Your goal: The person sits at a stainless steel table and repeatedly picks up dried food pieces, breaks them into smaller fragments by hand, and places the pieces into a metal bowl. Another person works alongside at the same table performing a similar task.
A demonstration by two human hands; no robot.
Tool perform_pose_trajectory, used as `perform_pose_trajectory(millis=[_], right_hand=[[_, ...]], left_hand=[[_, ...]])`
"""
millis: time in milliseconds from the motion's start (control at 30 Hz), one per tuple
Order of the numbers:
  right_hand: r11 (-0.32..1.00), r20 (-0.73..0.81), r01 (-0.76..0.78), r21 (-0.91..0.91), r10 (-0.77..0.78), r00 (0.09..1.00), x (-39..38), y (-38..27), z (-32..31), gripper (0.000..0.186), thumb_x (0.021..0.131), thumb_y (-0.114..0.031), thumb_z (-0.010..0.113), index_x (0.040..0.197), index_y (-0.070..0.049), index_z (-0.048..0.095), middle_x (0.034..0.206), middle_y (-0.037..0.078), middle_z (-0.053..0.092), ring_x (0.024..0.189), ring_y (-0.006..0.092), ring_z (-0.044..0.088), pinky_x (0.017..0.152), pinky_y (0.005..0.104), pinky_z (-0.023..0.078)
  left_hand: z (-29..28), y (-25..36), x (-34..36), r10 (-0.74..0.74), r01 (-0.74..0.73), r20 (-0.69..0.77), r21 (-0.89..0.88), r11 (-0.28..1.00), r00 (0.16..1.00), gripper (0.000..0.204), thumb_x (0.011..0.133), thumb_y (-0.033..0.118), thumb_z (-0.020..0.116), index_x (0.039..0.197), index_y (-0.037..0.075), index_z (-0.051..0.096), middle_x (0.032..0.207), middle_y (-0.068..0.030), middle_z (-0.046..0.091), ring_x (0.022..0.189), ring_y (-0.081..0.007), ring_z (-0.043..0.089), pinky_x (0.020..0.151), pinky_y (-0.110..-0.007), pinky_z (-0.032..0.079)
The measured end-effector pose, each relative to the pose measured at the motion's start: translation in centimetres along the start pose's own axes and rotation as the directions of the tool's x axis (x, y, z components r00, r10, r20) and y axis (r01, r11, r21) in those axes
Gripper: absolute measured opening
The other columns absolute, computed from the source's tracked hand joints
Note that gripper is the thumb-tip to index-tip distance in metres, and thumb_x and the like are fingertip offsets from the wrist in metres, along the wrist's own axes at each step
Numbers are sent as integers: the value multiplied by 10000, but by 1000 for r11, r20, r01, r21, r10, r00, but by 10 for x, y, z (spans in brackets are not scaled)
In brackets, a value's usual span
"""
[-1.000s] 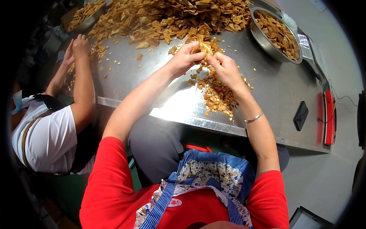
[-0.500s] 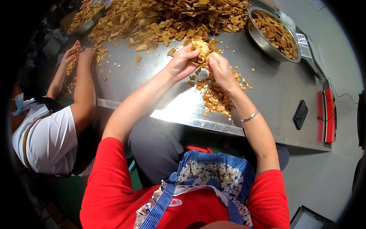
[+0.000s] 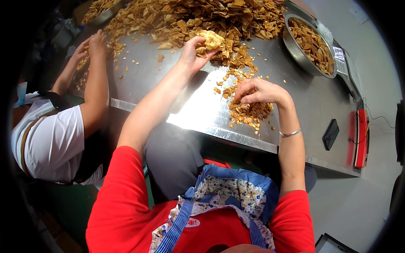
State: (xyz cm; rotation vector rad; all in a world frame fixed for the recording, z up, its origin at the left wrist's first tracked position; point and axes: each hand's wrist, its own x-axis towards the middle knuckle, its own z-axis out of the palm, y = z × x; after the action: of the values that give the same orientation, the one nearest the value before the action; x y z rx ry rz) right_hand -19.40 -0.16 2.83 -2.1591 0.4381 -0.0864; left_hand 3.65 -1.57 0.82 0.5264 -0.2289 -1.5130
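In my left hand [image 3: 192,57], closed with thumb and fingers around it, is a pale yellow, wrinkled dried piece [image 3: 211,40]. It is held just in front of a large pile of brown dried slices [image 3: 202,17]. My right hand [image 3: 262,91] is bent down over a small heap of broken bits and seeds [image 3: 249,114] near the table's front edge. Its fingers are curled together with the tips at the heap; whatever lies between them is hidden. A silver bracelet [image 3: 290,133] circles my right wrist.
A steel bowl [image 3: 291,46] of dried slices stands at the far right, beside a scale [image 3: 344,63]. A black phone [image 3: 331,135] lies on the metal table [image 3: 303,114]. To the left, another person's hands [image 3: 90,45] are over bits on the table; another bowl [image 3: 107,16] stands beyond.
My right hand has left the dried piece and come down toward me onto the small heap. My left hand, keeping the piece, has moved slightly farther away.
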Motion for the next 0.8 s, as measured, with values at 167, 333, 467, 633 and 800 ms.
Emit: perform_pose_trajectory(millis=[167, 333, 467, 633, 800], right_hand=[[904, -442, -418, -93, 339, 831, -4, 17, -19, 255, 706, -145, 593, 930, -26, 616, 763, 100, 634, 702, 186, 598, 632, 310, 462], [694, -717, -650, -309, 279, 639, 12, 44, -32, 224, 702, -159, 605, 889, -36, 616, 885, 137, 604, 812, 266, 585, 725, 354, 457], [638, -755, -675, -369, 217, 618, 22, 65, -19, 183, 693, -163, 625, 812, -25, 605, 911, 136, 570, 842, 287, 562, 736, 381, 447], [718, -744, -659, -224, 310, 592, 23, 72, -21, 202, 687, -203, 627, 776, -26, 592, 906, 154, 561, 856, 293, 554, 731, 380, 446], [709, -802, -667, -230, 250, 542, 21, 78, -12, 241, 696, -230, 626, 824, -30, 586, 819, 135, 589, 805, 286, 571, 718, 382, 447]], left_hand=[[8, 2, -5, -69, 67, -129, -16, 998, 989, 328, 780, 8, 407, 1084, -81, 324, 1089, -237, 394, 1005, -334, 466, 888, -470, 439], [0, -5, -1, -112, 153, -170, 254, 955, 979, 318, 801, 41, 369, 1115, -2, 401, 1057, -162, 449, 912, -263, 488, 778, -403, 453], [3, -3, -6, -200, 254, -201, 297, 920, 959, 224, 775, 202, 508, 965, 82, 504, 901, -88, 500, 778, -179, 488, 673, -332, 418], [5, -11, -9, -154, 249, -212, 559, 791, 965, 231, 674, 275, 678, 733, 128, 510, 641, -3, 501, 590, -120, 481, 612, -287, 402], [-11, -16, 0, -254, 192, -28, 737, 648, 967, 108, 739, 135, 604, 798, 74, 536, 751, -27, 519, 671, -124, 505, 574, -315, 448]])
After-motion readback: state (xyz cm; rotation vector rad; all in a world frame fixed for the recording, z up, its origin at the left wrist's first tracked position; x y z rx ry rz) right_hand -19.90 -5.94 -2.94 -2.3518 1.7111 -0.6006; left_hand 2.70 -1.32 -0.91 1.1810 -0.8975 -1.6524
